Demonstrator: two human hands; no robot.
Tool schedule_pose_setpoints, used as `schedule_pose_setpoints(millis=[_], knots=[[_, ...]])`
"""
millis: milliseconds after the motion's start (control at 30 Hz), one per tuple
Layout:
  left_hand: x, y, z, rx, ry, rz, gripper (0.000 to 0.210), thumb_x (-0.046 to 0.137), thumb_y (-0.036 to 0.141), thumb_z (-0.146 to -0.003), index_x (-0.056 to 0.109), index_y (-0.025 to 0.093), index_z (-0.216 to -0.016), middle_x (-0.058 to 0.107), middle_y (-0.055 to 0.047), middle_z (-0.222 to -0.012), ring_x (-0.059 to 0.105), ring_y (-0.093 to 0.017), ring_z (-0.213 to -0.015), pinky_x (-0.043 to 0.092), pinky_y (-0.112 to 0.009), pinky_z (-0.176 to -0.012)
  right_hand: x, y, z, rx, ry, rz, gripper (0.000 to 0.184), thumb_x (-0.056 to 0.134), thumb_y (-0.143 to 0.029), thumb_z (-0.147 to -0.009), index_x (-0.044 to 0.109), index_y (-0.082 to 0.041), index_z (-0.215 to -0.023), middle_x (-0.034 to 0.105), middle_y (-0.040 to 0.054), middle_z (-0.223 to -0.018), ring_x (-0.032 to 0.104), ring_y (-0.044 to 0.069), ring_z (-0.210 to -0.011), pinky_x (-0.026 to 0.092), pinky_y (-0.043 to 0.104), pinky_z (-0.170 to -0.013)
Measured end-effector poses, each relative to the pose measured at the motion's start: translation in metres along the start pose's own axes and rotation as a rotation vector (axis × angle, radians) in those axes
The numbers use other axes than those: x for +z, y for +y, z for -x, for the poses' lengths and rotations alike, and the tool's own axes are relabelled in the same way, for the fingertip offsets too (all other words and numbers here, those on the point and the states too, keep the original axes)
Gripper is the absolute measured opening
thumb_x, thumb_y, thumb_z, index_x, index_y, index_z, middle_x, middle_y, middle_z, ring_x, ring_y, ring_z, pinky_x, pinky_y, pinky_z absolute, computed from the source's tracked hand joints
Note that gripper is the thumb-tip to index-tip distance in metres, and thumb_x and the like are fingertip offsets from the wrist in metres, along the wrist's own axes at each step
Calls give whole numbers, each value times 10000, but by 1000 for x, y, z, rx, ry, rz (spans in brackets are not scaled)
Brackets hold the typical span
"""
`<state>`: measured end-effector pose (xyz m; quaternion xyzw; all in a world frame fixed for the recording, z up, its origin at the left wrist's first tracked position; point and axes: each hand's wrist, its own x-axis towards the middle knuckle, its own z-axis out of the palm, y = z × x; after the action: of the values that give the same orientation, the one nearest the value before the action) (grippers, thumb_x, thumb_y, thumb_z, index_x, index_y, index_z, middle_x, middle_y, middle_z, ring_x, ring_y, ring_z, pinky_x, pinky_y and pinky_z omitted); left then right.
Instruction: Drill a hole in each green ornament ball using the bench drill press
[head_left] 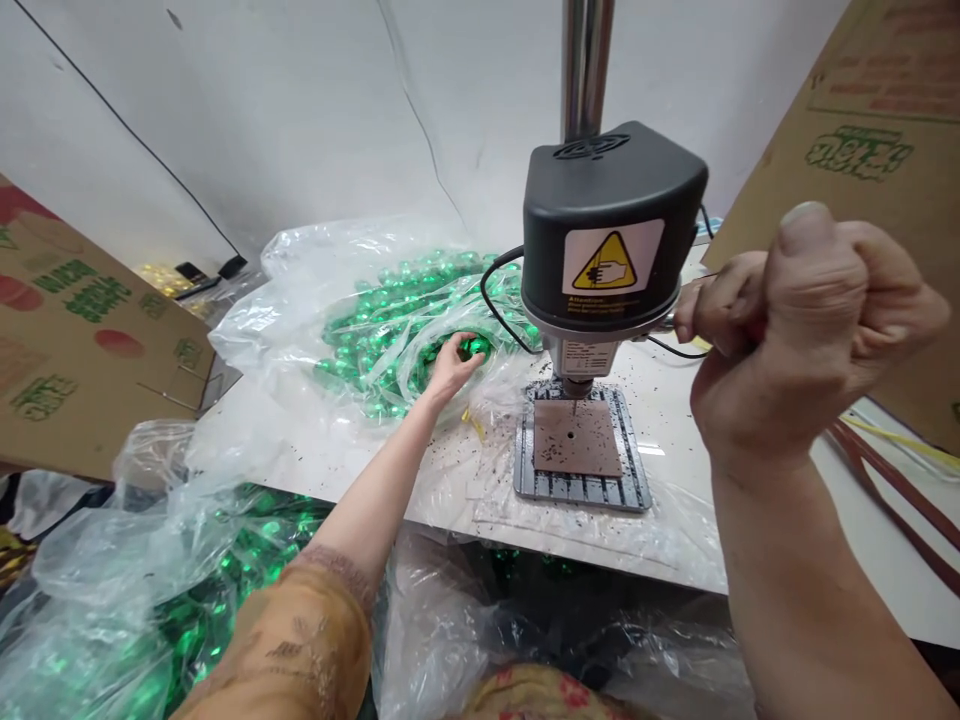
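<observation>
My left hand [452, 370] reaches into the mouth of a clear plastic bag [292, 260] full of shiny green balls [390, 320]. Its thumb and fingers are apart, curved about the balls at the opening; no ball is clearly lifted. On the right, my right hand [795, 320] is raised and closed in a fist beside the head of a small black drill press [615, 220], around its feed handle, which the fingers mostly hide. Under the drill bit [575, 405], a brown board [577, 455] with a dark hole lies on the slotted metal base [530, 480].
Dark shavings are scattered over the white table [300, 450]. Cardboard boxes stand at left [97, 330] and right [862, 130]. Another plastic bag of green pieces [187, 610] sits below the front edge. A black cable [495, 300] loops beside the drill head.
</observation>
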<state>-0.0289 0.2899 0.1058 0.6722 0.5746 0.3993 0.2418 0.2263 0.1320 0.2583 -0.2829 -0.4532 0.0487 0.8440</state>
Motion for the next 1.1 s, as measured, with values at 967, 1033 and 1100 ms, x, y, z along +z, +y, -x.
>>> schedule_pose_setpoints(millis=[967, 1033, 1100], knots=[[32, 77, 143, -420, -223, 1181, 469, 822, 415, -805, 621, 221, -1181, 719, -49, -1047, 731, -207, -952, 599, -391, -902, -5, 3, 2, 39, -67, -37, 476, 602, -391, -934, 349, -224, -567, 287, -65, -476, 314, 71, -411, 290, 276, -428], [34, 76, 142, -421, -235, 1144, 497, 857, 380, -753, 631, 211, -1163, 726, -45, -1040, 727, -188, -912, 592, -365, -890, -5, 3, 2, 32, -74, -15, 470, 582, -396, -946, 345, -224, -578, 305, -65, -488, 316, 70, -421, 302, 271, -436], [38, 74, 141, -414, -205, 1096, 511, 882, 383, -718, 632, 212, -1129, 731, -32, -1017, 718, -162, -848, 579, -316, -826, -5, 3, 3, 19, -83, 5, 468, 560, -397, -958, 336, -222, -587, 314, -64, -499, 314, 67, -426, 312, 267, -444]])
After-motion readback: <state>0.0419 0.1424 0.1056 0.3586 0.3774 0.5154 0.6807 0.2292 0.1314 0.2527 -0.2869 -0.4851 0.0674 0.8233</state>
